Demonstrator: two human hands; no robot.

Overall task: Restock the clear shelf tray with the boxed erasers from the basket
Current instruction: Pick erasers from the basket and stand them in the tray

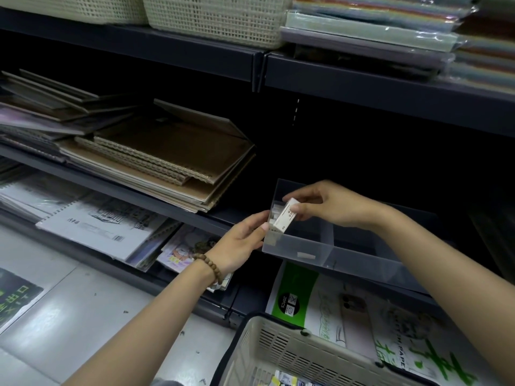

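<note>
A clear shelf tray [312, 247] with dividers sits on the dark middle shelf right of centre. My right hand [331, 203] pinches a white boxed eraser [285, 215] tilted over the tray's left compartment, where several boxed erasers [274, 210] stand against the left wall. My left hand [242, 240], with a bead bracelet on the wrist, grips the tray's left front corner, thumb against the wall. The beige basket [278, 349] stands at the bottom, with more small boxes [287, 381] visible inside it.
Stacked brown spiral notebooks [172, 160] lie on the shelf left of the tray. Sketch pads [106, 227] fill the lower shelf. Green paper packs [334, 307] lie beneath the tray. Woven baskets [217, 20] and wrapped paper [390, 26] sit on the top shelf.
</note>
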